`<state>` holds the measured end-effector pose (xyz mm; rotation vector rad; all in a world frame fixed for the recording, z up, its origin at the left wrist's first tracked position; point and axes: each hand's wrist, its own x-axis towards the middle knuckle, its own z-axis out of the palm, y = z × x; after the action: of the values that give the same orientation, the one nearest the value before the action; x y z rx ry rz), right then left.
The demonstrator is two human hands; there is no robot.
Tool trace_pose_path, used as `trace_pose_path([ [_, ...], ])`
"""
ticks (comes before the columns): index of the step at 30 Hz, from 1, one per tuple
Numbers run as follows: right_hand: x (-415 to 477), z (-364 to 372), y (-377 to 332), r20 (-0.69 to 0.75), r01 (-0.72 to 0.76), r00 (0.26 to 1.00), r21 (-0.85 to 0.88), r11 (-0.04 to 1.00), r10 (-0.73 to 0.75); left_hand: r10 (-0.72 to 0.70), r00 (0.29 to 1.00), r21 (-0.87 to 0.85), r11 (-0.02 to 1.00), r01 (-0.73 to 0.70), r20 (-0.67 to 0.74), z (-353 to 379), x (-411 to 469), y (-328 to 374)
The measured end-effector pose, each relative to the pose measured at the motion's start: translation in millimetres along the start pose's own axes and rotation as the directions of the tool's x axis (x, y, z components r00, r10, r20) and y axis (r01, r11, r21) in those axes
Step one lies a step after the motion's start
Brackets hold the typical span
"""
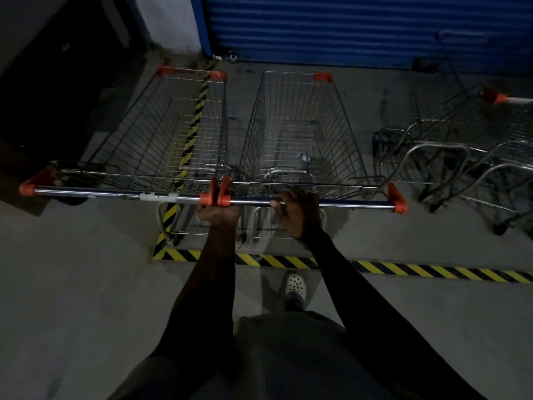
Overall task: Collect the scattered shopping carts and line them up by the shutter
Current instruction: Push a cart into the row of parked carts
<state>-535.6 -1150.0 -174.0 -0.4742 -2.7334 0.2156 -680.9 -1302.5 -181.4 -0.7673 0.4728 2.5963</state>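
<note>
Two carts stand side by side in the middle of the frame, noses toward the blue shutter at the top: the left cart and the right cart. They look almost lined up. At the right edge more carts sit crooked and tangled, so I judge they are left to do. Both arms reach forward from the bottom. The left grip closes on the orange end caps where the two handles meet, and the right grip curls over the right cart's handle bar.
</note>
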Motion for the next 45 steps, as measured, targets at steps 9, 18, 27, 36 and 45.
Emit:
trace_pose_path([
  [9, -1.7, -5.0, -0.3, 0.004, 0.012, 1.000, 0.027, 1.000, -0.012, 0.073, 0.996, 0.115, 0.991, -0.066, -0.059, -0.1, -5.1, 1.6],
  [18, 1.6, -15.9, -13.0, -0.111, -0.013, 0.994, 0.086, 0.996, 0.023, 0.069, 0.997, 0.150, 0.986, -0.071, 0.023, -3.3, -46.3, -1.9],
  [27, -1.6, -16.3, -13.3, -0.113, -0.033, 0.993, 0.112, 0.993, 0.046, 0.611, 0.593, 0.766, -0.034, -0.642, 0.524, -28.9, -114.2, -68.9],
  [36, -10.2, -14.5, -8.1, -0.018, -0.071, 0.997, 0.096, 0.993, 0.073, 0.110, 0.419, 0.351, -0.752, -0.558, 0.902, -25.6, -100.8, -59.1],
  [45, -13.4, -19.9, -7.3, -0.014, -0.086, 0.996, 0.158, 0.984, 0.090, 0.063, 0.452, 0.330, -0.773, -0.542, 0.890, -19.1, -98.3, -50.5],
])
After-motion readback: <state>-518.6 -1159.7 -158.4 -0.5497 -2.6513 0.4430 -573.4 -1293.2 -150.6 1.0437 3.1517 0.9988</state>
